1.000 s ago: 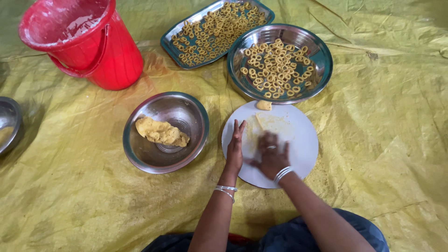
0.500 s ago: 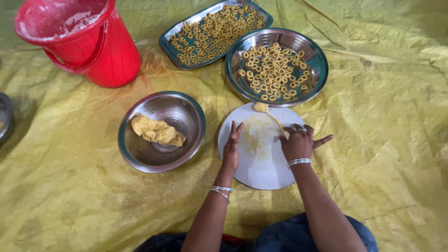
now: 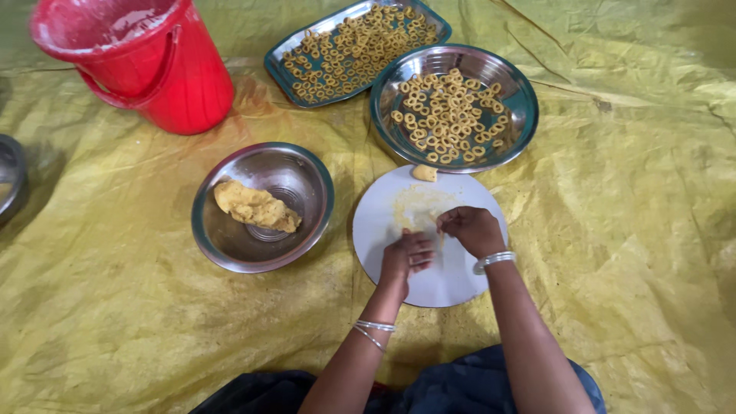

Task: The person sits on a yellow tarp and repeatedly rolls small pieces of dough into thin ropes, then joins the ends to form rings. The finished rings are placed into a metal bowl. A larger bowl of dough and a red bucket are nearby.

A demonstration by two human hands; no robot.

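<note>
From the head camera, looking down, both hands work over a round white board [image 3: 452,280] that lies on a yellow tarp [image 3: 629,253] spread on the ground. The left hand [image 3: 406,257] sits over the middle of the board with its fingers curled in and pinched at a thin strip of dough [image 3: 424,230], which is too small to make out clearly. The right hand [image 3: 471,228] is just beside it, fingers bent and closed toward the same spot, so the two hands nearly meet fingertip to fingertip. Whether either hand truly clamps the strip I cannot tell. Pale dough smears mark the board above the hands, and a small dough lump [image 3: 424,172] rests at the board's far edge, touching the rim of a steel plate [image 3: 521,126].

That steel plate holds many small dough rings [image 3: 448,115]. Behind it and to the left, a rectangular tray [image 3: 280,65] carries more rings of the same kind. Left of the board, a steel bowl [image 3: 307,172] holds a large yellow mass of dough [image 3: 257,207]. A red bucket [image 3: 146,69] stands at the far left, and the edge of another steel dish [image 3: 9,176] shows at the frame's left border. Silver bangles circle both wrists.
</note>
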